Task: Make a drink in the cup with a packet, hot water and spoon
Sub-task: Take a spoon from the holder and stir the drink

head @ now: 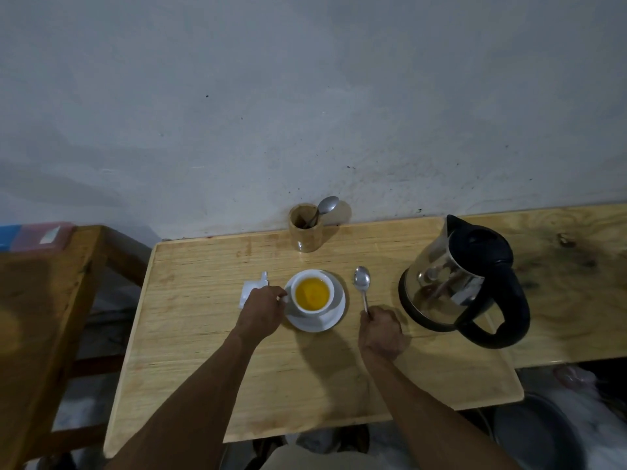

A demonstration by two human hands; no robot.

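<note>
A white cup (314, 308) filled with yellow-orange liquid stands on a white saucer (334, 320) in the middle of the wooden table (203, 334). My left hand (263, 308) grips the cup's handle on its left side. My right hand (381, 330) holds the lower end of a metal spoon (362, 283), whose bowl points away from me to the right of the saucer. A white torn packet (252, 286) lies left of the cup, partly hidden behind my left hand. A steel kettle (464, 283) with a black handle and lid stands at the right.
A wooden holder (305, 228) with another spoon (327, 206) stands at the back by the grey wall. A second wooden table (570, 266) adjoins on the right. A wooden chair frame (51, 300) stands at the left. A dark basin (539, 432) sits on the floor at lower right.
</note>
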